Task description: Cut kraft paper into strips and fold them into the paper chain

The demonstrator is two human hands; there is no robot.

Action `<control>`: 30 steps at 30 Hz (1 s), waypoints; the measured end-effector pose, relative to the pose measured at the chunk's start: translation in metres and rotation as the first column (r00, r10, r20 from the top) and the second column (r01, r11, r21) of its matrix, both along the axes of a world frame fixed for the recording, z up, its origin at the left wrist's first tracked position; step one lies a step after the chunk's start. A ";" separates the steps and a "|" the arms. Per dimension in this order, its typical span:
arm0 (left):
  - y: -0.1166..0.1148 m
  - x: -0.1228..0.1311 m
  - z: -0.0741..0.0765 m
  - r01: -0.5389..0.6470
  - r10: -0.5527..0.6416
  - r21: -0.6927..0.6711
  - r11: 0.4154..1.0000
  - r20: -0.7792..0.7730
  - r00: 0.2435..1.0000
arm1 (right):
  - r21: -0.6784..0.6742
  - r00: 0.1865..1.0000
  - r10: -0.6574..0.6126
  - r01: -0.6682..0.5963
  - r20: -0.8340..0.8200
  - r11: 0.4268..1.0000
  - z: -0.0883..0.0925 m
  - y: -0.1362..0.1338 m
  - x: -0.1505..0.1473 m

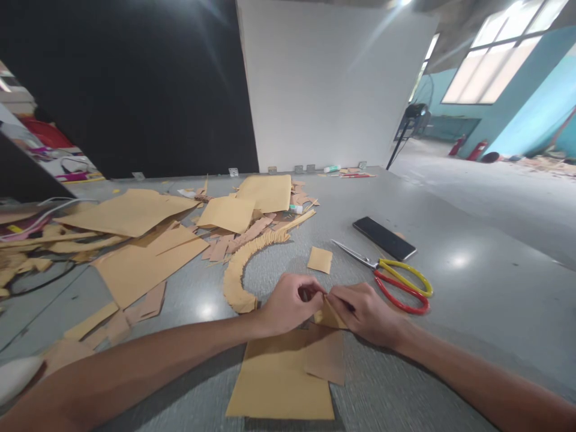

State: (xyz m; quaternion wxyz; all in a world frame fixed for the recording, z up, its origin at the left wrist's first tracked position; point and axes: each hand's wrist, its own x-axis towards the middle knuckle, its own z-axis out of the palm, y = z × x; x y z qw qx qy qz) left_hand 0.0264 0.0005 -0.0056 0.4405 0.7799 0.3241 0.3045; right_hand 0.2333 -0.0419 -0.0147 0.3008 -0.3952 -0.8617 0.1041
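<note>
My left hand [294, 304] and my right hand [366, 312] meet fingertip to fingertip, both pinching a small piece of brown paper [330, 316]. My fingers cover its upper edge. Beneath them lies a larger folded brown paper sheet [283, 384], with a thinner paper piece [330, 354] overlapping its right side. Just beyond my hands rests a small paper square [320, 260]. A long pleated paper strip [236, 279] curves away past my left wrist. To the right of my right hand are scissors [382, 267] with one yellow and one red handle, blades spread slightly.
A black phone [384, 237] lies behind the scissors. Brown paper sheets [148, 258] and scraps cover the left side of the table. A glue stick [332, 169] and pencils [357, 175] lie along the back, before a black and white panel [333, 84]. A white object [18, 378] sits at the left edge.
</note>
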 end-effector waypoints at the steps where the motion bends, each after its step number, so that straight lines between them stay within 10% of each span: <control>1: 0.000 0.000 0.001 -0.008 0.008 -0.002 1.000 0.005 1.000 | -0.005 1.000 -0.015 0.014 -0.007 1.000 0.000 -0.001 0.000; 13: 0.005 0.003 -0.001 -0.133 0.164 -0.220 0.966 0.127 0.978 | 0.056 0.894 -0.366 0.392 -0.257 0.918 -0.001 -0.002 0.007; 23: 0.000 0.001 0.004 0.074 -0.069 -0.126 0.989 0.044 0.997 | 0.047 1.000 -0.008 0.007 0.021 0.999 -0.001 0.000 0.003; 30: 0.003 0.002 -0.001 -0.070 0.081 -0.144 0.987 0.074 0.994 | 0.008 0.869 -0.388 0.409 -0.306 0.912 0.000 -0.001 0.005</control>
